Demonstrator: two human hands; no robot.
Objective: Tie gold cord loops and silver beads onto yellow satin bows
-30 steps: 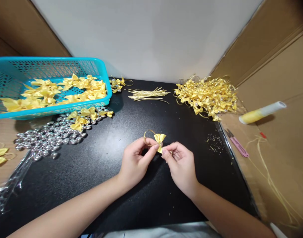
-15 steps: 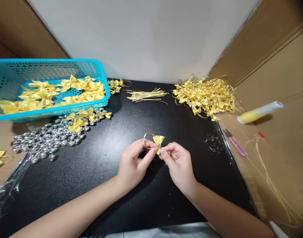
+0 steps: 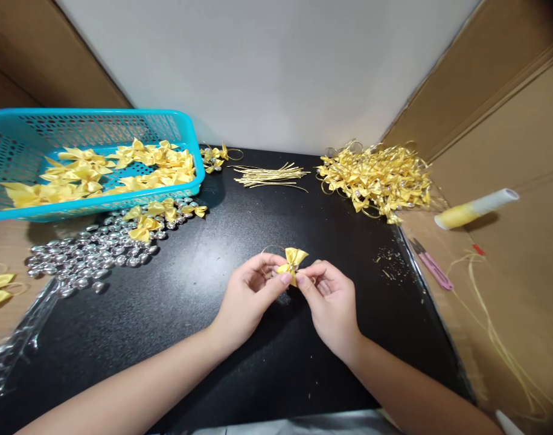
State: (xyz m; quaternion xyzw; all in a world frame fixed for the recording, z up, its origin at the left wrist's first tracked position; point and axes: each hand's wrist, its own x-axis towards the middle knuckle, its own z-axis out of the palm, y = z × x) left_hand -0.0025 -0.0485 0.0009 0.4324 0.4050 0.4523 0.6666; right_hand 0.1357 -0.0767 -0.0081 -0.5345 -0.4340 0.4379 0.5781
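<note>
A small yellow satin bow point(image 3: 294, 258) is pinched between my two hands above the middle of the black table point(image 3: 186, 374). My left hand point(image 3: 253, 287) is closed on the bow's left side, thumb in front. From behind it a thin gold wire loop point(image 3: 273, 247) curves up. On the right side my right hand point(image 3: 328, 302) pinches the bow's lower edge with thumb and fingertips. Something small and shiny shows at the bow's centre, partly hidden by the fingers.
At the left stands a turquoise basket point(image 3: 122, 196) of yellow bows, with silver beads point(image 3: 84, 257) before it. Gold wire pieces point(image 3: 271, 175) lie at the back. A heap of wired bows point(image 3: 376, 181) is at back right, near pink snips point(image 3: 434, 272) and a yellow-white tube point(image 3: 476, 208).
The bow has turned, so more of its left side faces me. The wire loop, upright and round before, now lies lower, mostly behind my left fingers. Both hands shifted slightly.
</note>
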